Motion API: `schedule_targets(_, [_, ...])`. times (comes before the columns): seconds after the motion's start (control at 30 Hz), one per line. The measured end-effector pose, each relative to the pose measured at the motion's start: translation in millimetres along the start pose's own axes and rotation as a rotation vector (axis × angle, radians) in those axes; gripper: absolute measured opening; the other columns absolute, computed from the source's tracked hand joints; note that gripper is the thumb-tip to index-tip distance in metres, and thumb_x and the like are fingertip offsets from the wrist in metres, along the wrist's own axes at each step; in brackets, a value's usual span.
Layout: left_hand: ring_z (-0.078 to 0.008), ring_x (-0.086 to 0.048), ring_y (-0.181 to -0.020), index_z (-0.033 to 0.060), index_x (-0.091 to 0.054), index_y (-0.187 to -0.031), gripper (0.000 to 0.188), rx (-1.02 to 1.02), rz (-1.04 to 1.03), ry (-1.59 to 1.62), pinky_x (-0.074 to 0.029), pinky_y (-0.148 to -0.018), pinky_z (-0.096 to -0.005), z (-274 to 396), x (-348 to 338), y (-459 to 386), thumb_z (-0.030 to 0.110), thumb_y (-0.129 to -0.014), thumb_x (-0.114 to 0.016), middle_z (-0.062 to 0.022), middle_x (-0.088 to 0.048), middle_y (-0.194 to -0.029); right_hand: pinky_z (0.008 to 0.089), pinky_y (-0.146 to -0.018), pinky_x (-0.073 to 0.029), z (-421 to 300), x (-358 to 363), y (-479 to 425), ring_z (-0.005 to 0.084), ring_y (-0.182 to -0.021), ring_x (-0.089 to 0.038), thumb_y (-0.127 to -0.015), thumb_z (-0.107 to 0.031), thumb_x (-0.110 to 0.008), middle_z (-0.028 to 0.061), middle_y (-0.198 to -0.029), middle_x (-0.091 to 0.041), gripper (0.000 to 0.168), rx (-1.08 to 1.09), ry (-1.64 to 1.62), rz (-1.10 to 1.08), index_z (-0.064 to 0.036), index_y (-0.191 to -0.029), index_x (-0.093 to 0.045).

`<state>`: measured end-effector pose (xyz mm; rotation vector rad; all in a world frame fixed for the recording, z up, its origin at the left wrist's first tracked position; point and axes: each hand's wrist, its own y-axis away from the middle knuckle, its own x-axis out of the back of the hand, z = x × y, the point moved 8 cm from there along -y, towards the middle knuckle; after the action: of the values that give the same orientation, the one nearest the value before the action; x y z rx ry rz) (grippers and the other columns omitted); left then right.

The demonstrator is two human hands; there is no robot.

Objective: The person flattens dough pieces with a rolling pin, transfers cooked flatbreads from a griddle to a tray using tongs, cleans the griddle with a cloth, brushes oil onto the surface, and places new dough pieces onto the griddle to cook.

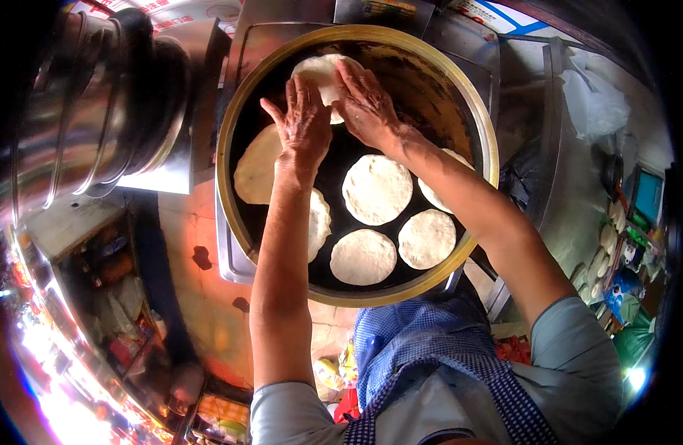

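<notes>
A large round griddle pan with a brass-coloured rim (490, 161) stands before me, its dark inside holding several flat dough rounds. At its far side, my left hand (305, 119) lies with its fingertips on the near left edge of a pale dough round (322, 68). My right hand (369, 105) rests its fingers on the same round's right side, thumb spread. A wider, flatter dough sheet (257, 167) is left of my left wrist. Nearer me lie a middle round (377, 189), a front round (363, 257) and a front-right round (427, 239). My forearms partly hide two others.
Shiny metal cylindrical vessels (85, 111) stand at the left, above a low cabinet (74, 228). On the right runs a metal counter (575, 194), with a clear plastic bag (594, 100) near its far end and several pale pieces (602, 256) further along. A blue checked apron (419, 339) hangs against the pan's near side.
</notes>
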<state>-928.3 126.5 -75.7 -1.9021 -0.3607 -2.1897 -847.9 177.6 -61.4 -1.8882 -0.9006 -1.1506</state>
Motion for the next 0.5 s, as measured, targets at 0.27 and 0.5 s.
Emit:
schedule_targets(0.27, [-0.0249, -0.026, -0.139, 0.0055, -0.037, -0.139, 0.053, -0.224, 0.036, -0.165, -0.012, -0.098, -0.0753, 3.9, -6.3, -2.9, 0.033, -0.095, -0.046, -0.0125, -0.031, -0.149, 0.0474, -0.114, -0.019, 12.4, -11.0, 5.3, 0.0330, -0.140, -0.019, -0.095, -0.026, -0.045, 0.0216, -0.151, -0.017, 0.059, 0.154, 0.093, -0.114, 0.005, -0.141, -0.027])
schedule_targets(0.5, [-0.0240, -0.018, -0.143, 0.0103, -0.029, -0.145, 0.054, 0.016, 0.135, 0.155, -0.002, -0.106, -0.0675, -32.4, 23.2, 1.5, 0.034, -0.099, -0.040, -0.0111, -0.021, -0.154, 0.0413, -0.116, -0.018, 14.9, 22.2, 6.0, 0.0230, -0.143, -0.014, -0.098, -0.036, -0.042, 0.0117, -0.156, -0.009, 0.058, 0.230, 1.128, -0.020, -0.013, -0.148, -0.023])
